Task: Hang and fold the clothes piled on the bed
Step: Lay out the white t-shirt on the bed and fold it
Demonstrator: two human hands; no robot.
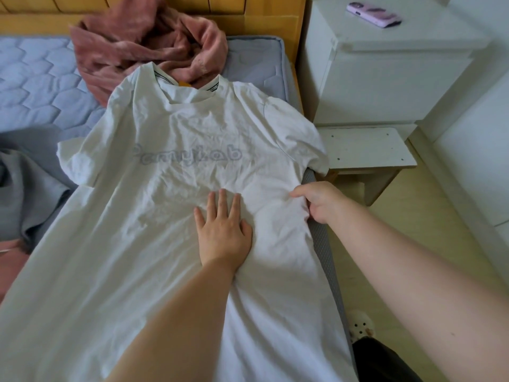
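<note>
white t-shirt (pixel 176 166) lies lengthwise, collar toward headboard; left hand (pixel 223 230) flat on it, right hand (pixel 319 202) pinching its edge.

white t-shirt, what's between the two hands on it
Head view: only wrinkled white t-shirt fabric lies between the left hand, pressing flat, and the right hand, gripping the shirt's side edge.

One head-worn wide-angle view, looking forward and steeply down from close above the bed (pixel 41 78); headboard (pixel 248 6) along the top edge, floor (pixel 399 244) (and a white nightstand (pixel 385 78)) at right; forearms enter from the bottom edge.
</note>
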